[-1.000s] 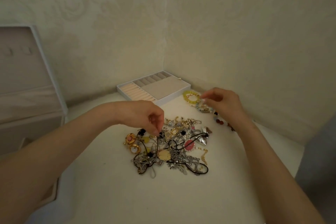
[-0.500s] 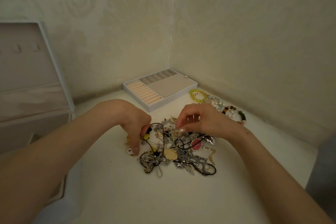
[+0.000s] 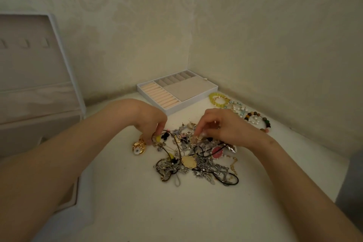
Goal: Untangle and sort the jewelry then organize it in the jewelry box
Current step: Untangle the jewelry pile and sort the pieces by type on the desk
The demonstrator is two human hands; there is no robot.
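Note:
A tangled pile of jewelry lies on the white tabletop: silver chains, black cords, a gold disc pendant and a pink oval pendant. My left hand pinches a black cord with a yellow bead at the pile's left edge. My right hand pinches a small gold piece at the pile's top. A gold ring with a white stone lies apart at the left. Three bead bracelets lie in a row at the right: yellow, pearl, dark mixed.
A white jewelry tray with ring rolls and small compartments sits in the wall corner behind the pile. The tall white jewelry box with its lid up stands at the left. Patterned walls close the back and right sides.
My right hand came back from the bracelets at the right and now pinches into the pile's top. My left hand dropped to the pile's left edge and took hold of the cord.

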